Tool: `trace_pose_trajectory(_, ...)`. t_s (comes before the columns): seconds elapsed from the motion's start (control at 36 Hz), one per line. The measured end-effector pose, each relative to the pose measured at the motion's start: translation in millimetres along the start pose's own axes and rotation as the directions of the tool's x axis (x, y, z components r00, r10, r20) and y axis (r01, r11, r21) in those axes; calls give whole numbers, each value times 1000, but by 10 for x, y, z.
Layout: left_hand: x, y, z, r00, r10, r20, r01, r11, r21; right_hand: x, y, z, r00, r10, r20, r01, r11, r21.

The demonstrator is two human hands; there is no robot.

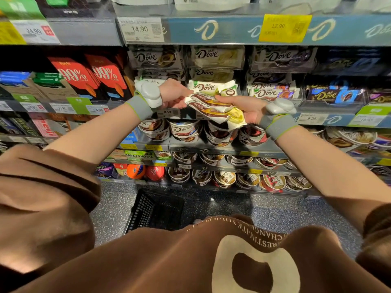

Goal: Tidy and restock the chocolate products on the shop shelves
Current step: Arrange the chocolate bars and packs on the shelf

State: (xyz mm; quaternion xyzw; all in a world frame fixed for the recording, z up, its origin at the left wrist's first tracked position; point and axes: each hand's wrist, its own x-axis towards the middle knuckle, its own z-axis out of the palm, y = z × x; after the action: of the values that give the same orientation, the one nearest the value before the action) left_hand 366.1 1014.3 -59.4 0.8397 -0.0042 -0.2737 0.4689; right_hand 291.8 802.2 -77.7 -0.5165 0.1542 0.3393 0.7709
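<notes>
Item: bars (213, 108), fanned stack, in front of shelf (232, 30). I see right hand (247, 108) gripping stack, left hand (175, 96) pinching top bar's end. Risk, my guess: loose fan slips, bars fall toward basket (154, 210).

Brown printed sweatshirt (190, 261), sleeves pushed up, grey green-edged wristbands (138, 106), white wrist devices (151, 93)

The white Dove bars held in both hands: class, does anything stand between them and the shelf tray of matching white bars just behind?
Nothing visible. The bars, held by the left hand and right hand, sit just in front of the tray, which already holds bars.
</notes>
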Motion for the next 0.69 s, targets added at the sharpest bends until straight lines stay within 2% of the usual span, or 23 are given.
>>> trace_pose_trajectory(0.25,36,-124,-186,994,43,-103,-54,993,-108,14,-92,117,1000,18,-6,-18,1000,22)
trace_pose_trajectory(0.42,-12,-215,-355,982,61,-177,-101,969,-227,140,-171,275,999,23,-27,-29,967,-253)
trace_pose_trajectory(0.53,-55,-323,-532,955,122,-271,-189,954,-234,256,-260,453,996,-69,-54,51,956,-290)
trace_pose_trajectory(0.58,-84,-329,-627,936,163,-312,-246,937,-248,286,-291,554,981,-169,-94,130,937,-325)
trace_pose_trajectory(0.64,-108,-337,-721,928,198,-315,-289,917,-275,318,-322,638,937,-318,-145,223,864,-451)
trace_pose_trajectory(0.69,-113,-371,-854,924,226,-309,-315,906,-282,374,-369,776,913,-377,-154,212,764,-610)
